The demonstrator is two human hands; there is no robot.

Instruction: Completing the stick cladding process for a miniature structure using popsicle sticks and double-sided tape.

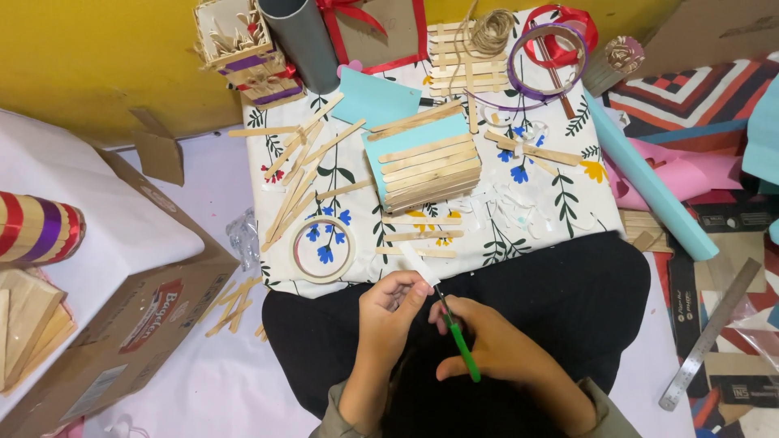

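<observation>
White paper strip (pixel 419 266): pinched in the left hand (pixel 389 307) over the lap, at the floral cloth's (pixel 560 212) near edge; right hand (pixel 491 342) clamped on green-handled scissors (pixel 458 337), blades at the strip. Beyond: 1 tape roll (pixel 322 249), loose craft sticks (pixel 296 174), stick panel on blue card (pixel 426 161). Farthest: twine ball (pixel 492 31), ribbon spools (pixel 552 49).

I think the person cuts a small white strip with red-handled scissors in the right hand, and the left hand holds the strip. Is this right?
Not quite: the handles are green, not red, as the head view shows. The right hand works the green-handled scissors, and the left hand holds the small white strip over the lap, just at the near edge of the floral cloth.
</observation>
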